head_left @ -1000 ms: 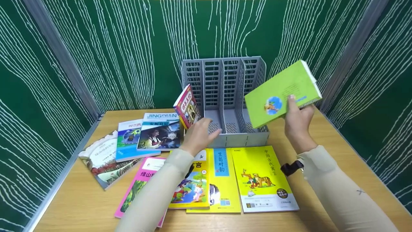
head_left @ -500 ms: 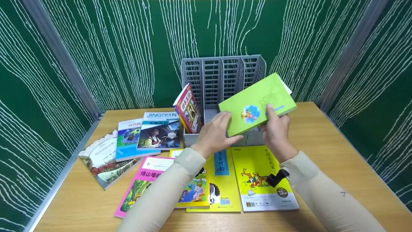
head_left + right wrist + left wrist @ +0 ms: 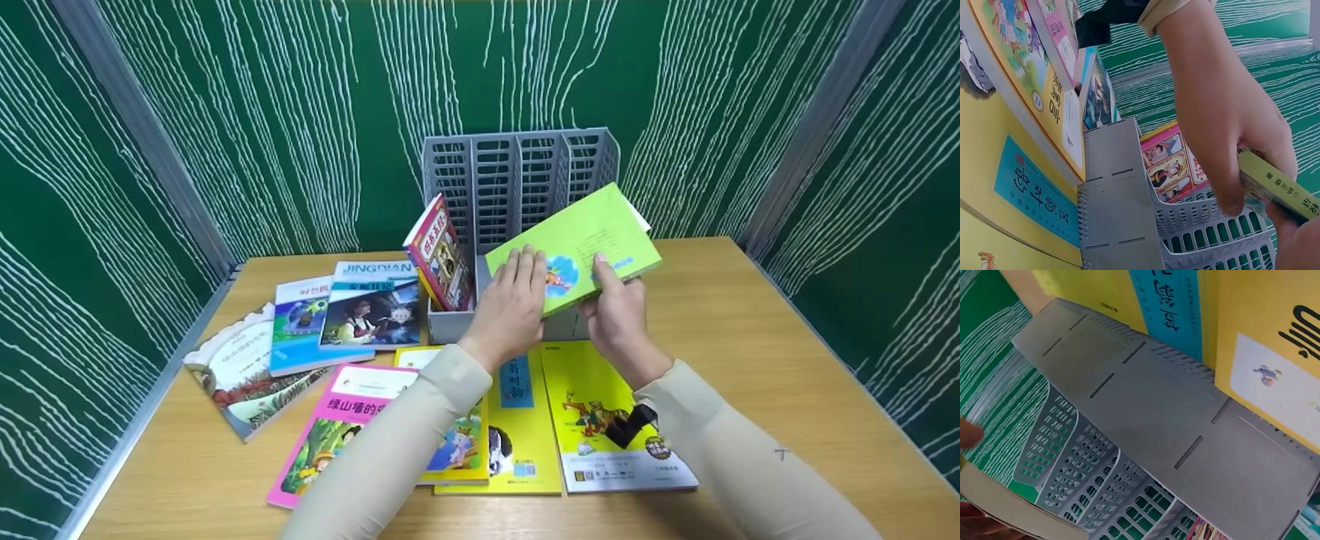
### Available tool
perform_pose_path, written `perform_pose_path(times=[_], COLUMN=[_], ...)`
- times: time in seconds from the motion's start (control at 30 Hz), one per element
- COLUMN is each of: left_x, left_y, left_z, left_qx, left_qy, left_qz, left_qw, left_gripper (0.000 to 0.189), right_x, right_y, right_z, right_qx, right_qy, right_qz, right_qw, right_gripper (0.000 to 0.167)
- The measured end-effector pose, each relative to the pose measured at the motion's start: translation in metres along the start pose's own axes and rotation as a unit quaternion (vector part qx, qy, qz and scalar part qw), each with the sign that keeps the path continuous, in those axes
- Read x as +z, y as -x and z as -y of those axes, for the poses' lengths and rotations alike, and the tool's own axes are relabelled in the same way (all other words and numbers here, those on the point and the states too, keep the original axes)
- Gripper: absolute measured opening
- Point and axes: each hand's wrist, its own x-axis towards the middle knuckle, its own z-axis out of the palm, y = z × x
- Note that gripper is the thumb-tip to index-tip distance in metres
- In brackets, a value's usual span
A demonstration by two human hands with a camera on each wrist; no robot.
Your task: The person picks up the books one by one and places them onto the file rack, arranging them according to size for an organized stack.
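Observation:
In the head view, my right hand (image 3: pixel 621 319) grips the near right part of a thick green book (image 3: pixel 600 229), thumb on its cover. My left hand (image 3: pixel 510 304) lies over the book's left end, fingers extended on the cover. In the right wrist view, a digit of that hand shows at the opposite side of the book's spine (image 3: pixel 1283 183), so it pinches the book. The tilted book is above the front of a grey file rack (image 3: pixel 450 324). A red-and-pink book (image 3: pixel 446 259) leans in the rack's leftmost slot.
Left of the rack lie overlapping books, including a JINGDIAN book (image 3: pixel 375 307), a blue book (image 3: pixel 307 322) and a pale one (image 3: pixel 244 375). In front are a pink book (image 3: pixel 330 427) and several yellow ones, the rightmost (image 3: pixel 600 375) near my right wrist. Green walls (image 3: pixel 300 112) enclose the table.
My right hand has brought the green book leftward and lower, toward the rack's front. My left hand has left the red-and-pink book, moved right and taken hold of the green book's left end.

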Motion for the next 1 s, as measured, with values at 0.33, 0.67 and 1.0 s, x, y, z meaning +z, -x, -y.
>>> perform_pose_path(times=[0.33, 0.67, 1.0], left_x=[-0.002, -0.013, -0.019], left_y=[0.005, 0.005, 0.008], left_z=[0.017, 0.023, 0.015], left_qx=[-0.006, -0.049, -0.067], left_qy=[0.017, 0.009, -0.089], left_qz=[0.035, 0.012, -0.03], left_qw=[0.9992, 0.9987, 0.9933], left_gripper=[0.069, 0.065, 0.053], right_x=[-0.012, -0.01, 0.0], right_y=[-0.005, 0.002, 0.011], right_z=[0.008, 0.0, -0.003], right_qx=[-0.007, -0.056, -0.042], right_qy=[0.028, 0.159, 0.264], right_qz=[0.041, 0.078, 0.124], right_qw=[0.9987, 0.9827, 0.9556], right_gripper=[0.046, 0.054, 0.057])
